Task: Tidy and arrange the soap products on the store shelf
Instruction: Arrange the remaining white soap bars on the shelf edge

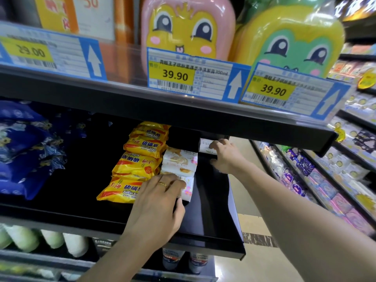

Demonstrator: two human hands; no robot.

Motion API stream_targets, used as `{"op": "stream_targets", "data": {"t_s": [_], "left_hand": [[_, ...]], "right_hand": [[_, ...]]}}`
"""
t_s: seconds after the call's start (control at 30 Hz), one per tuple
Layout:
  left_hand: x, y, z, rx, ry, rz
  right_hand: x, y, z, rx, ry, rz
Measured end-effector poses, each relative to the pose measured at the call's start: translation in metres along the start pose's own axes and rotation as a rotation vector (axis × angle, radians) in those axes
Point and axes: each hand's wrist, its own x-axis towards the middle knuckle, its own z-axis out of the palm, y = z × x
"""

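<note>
In the middle of the frame, the left hand (160,197) lies on top of the front white soap box (188,189). Its fingers are curled over the top of the box and its thumb is pressed on the near side, so it grips the box. There is a gold ring (162,184) on one finger.

A bit higher and to the right, the right hand (224,156) reaches to the back of the black shelf (211,202). Its fingers are bent around another white soap box (206,146), which sits far back under the shelf above.

The white soap boxes make a row (180,166) that goes from the front to the back of the shelf. Just beside them, on the left, is a row of yellow soap packs (138,161), touching the white boxes.

At the left of the frame lie dark blue bags (26,147). At the top, yellow price tags (175,75) hang on the upper shelf edge, under a pink bottle (187,27) and a green bottle (293,41) with cartoon faces.
</note>
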Motion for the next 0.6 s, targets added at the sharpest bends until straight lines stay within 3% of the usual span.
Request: {"op": "stream_targets", "data": {"t_s": [0.3,0.6], "left_hand": [[-0.002,0.000,0.000,-0.025,0.004,-0.011],[-0.001,0.000,0.001,-0.038,0.020,-0.010]], "right_hand": [[0.010,-0.009,-0.005,-0.145,0.040,-0.005],[0.010,-0.008,-0.008,0.015,0.029,-0.014]]}}
